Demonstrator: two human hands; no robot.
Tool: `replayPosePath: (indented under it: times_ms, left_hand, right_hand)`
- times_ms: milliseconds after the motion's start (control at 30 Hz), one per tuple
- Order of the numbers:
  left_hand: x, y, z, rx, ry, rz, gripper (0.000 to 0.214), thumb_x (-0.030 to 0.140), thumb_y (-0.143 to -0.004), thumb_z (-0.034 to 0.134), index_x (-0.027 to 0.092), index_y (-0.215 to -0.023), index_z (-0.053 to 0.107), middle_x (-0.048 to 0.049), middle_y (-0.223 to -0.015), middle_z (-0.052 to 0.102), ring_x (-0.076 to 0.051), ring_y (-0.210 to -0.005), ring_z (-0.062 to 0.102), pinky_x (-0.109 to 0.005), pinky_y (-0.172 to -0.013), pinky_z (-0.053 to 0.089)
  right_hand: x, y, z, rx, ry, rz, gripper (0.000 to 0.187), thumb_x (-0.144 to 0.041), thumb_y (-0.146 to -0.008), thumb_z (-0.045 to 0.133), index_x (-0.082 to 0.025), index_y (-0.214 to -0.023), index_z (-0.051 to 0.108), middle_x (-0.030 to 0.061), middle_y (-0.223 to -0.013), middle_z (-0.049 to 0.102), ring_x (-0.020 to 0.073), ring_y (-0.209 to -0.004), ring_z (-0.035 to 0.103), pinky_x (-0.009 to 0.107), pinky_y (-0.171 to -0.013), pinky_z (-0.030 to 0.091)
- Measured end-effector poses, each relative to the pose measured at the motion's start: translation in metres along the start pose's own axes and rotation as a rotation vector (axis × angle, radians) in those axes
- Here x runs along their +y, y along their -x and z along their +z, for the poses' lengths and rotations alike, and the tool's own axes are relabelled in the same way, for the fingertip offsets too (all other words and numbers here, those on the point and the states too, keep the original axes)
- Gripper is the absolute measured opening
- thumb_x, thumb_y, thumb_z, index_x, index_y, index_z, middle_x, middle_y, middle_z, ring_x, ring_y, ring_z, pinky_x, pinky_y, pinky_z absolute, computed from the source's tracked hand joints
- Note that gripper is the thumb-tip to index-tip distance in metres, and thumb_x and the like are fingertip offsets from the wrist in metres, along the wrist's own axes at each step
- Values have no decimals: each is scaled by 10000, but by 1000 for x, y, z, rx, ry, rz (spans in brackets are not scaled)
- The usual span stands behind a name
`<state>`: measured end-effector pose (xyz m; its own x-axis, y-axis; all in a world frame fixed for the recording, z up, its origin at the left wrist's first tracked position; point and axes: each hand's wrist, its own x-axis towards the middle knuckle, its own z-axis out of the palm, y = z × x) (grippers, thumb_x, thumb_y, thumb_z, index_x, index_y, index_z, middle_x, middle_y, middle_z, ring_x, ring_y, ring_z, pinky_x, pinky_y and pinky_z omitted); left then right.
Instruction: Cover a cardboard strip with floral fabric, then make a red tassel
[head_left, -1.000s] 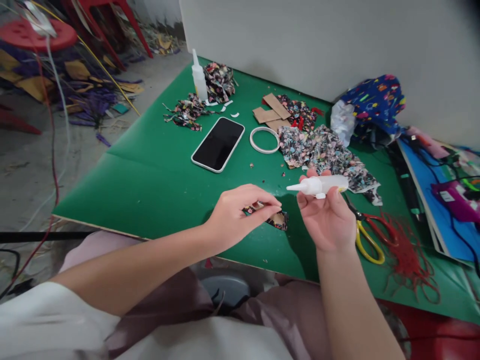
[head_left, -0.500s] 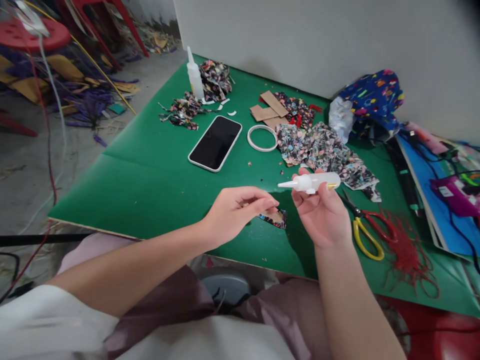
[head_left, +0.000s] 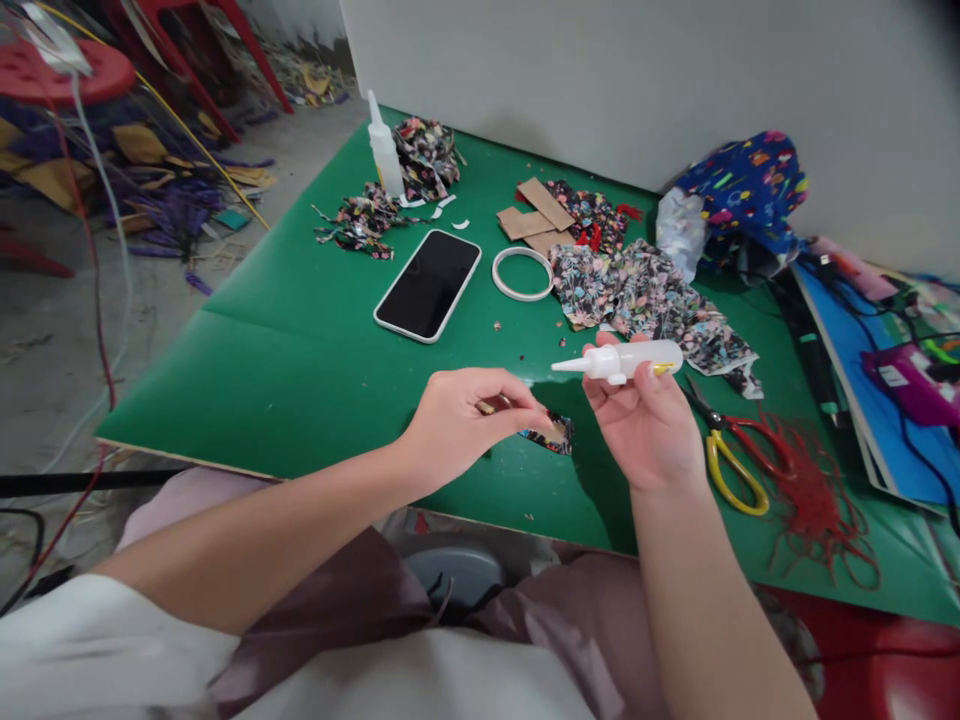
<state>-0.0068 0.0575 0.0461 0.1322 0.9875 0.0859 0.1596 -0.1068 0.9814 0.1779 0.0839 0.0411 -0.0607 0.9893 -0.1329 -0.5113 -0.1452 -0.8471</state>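
Note:
My left hand (head_left: 469,420) is closed in a pinch, fingertips at the upper edge of a small brown cardboard strip edged with dark floral fabric (head_left: 556,440). The strip lies on the green table near its front edge, partly hidden behind those fingers. Closed around a white squeeze bottle (head_left: 641,357) is my right hand (head_left: 649,430), palm up. The bottle lies level, its thin nozzle pointing left above the strip. To the right of that hand rest yellow-and-red handled scissors (head_left: 724,435) beside a tangle of red thread (head_left: 821,500).
A smartphone (head_left: 429,285) and a tape roll (head_left: 523,274) lie mid-table. Behind them are cardboard pieces (head_left: 536,215), floral fabric (head_left: 645,295) and a second bottle (head_left: 385,160), standing upright. A blue patterned bag (head_left: 742,200), cables and a blue folder (head_left: 862,370) crowd the right side.
My left fingertips have dropped slightly onto the strip's upper edge. My right hand holds the bottle almost unchanged, and the view has shifted a little.

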Motion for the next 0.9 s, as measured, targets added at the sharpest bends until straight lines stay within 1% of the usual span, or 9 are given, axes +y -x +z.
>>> replayPosePath:
  times_ms: [100, 233, 300, 400, 467, 533, 633, 767, 900]
  left_hand:
    - [2, -4, -5, -59, -128, 65, 109, 250, -773, 604, 199, -764, 700, 4, -795, 718, -111, -694, 655, -191, -644, 506]
    - [3, -16, -19, -147, -337, 180, 112, 225, -776, 598, 213, -812, 703, 9, -832, 719, -116, -736, 655, -195, -678, 494]
    - [2, -23, -30, -91, -476, 282, 75, 240, -755, 626, 210, -748, 694, 7, -787, 712, -125, -749, 642, -215, -707, 480]
    - [-1, -37, -56, 121, -726, 403, 167, 366, -726, 647, 212, -662, 661, 0, -727, 674, -150, -748, 598, -267, -731, 450]
    - [-2, -49, -79, 249, -839, 374, 246, 432, -759, 590, 222, -645, 648, -2, -690, 644, -153, -713, 576, -278, -706, 432]
    - [-4, -60, -104, 306, -942, 323, 297, 442, -805, 519, 224, -654, 652, -21, -702, 633, -177, -758, 569, -299, -725, 420]
    - [-8, -72, -139, 413, -1048, 240, 288, 440, -804, 508, 228, -702, 674, -44, -793, 638, -209, -811, 562, -322, -746, 411]
    - [-20, -80, -167, 314, -1115, 92, 247, 377, -806, 494, 234, -799, 696, -41, -834, 675, -233, -824, 591, -338, -758, 422]
    - [-37, -85, -175, 289, -1098, 74, 276, 236, -785, 471, 233, -965, 680, -43, -987, 676, -236, -911, 599, -336, -807, 435]
  right_hand:
    - [-1, 0, 0, -11, -2, -9, 188, -259, -749, 624, -280, -935, 600, -10, -1042, 664, 145, -975, 616, 318, -820, 511]
    - [-5, -2, -3, 7, -11, -39, 200, -250, -758, 614, -269, -957, 599, 1, -1031, 666, 138, -956, 623, 301, -809, 514]
    - [-9, -3, -6, 16, -27, -58, 213, -251, -750, 625, -271, -959, 596, 3, -1026, 667, 146, -957, 624, 315, -813, 514]
    - [-14, -4, -9, 28, -41, -82, 228, -248, -733, 643, -275, -954, 596, 7, -1028, 667, 148, -951, 624, 327, -828, 511]
    - [-17, -4, -11, 45, -40, -93, 219, -238, -737, 639, -271, -949, 598, 7, -1024, 668, 138, -937, 626, 315, -819, 517]
    - [-19, -4, -12, 62, -43, -103, 204, -229, -741, 633, -261, -939, 600, 9, -1019, 669, 130, -919, 630, 299, -798, 526]
    - [-19, -4, -12, 70, -49, -112, 190, -218, -742, 631, -249, -927, 602, 19, -1016, 669, 124, -909, 632, 282, -788, 527]
    - [-18, -4, -12, 75, -55, -113, 212, -207, -748, 625, -266, -950, 601, 15, -1015, 670, 122, -905, 632, 290, -781, 532]
    - [-16, -4, -12, 65, -63, -107, 176, -220, -743, 634, -263, -912, 612, 8, -1009, 674, 118, -909, 630, 286, -784, 529]
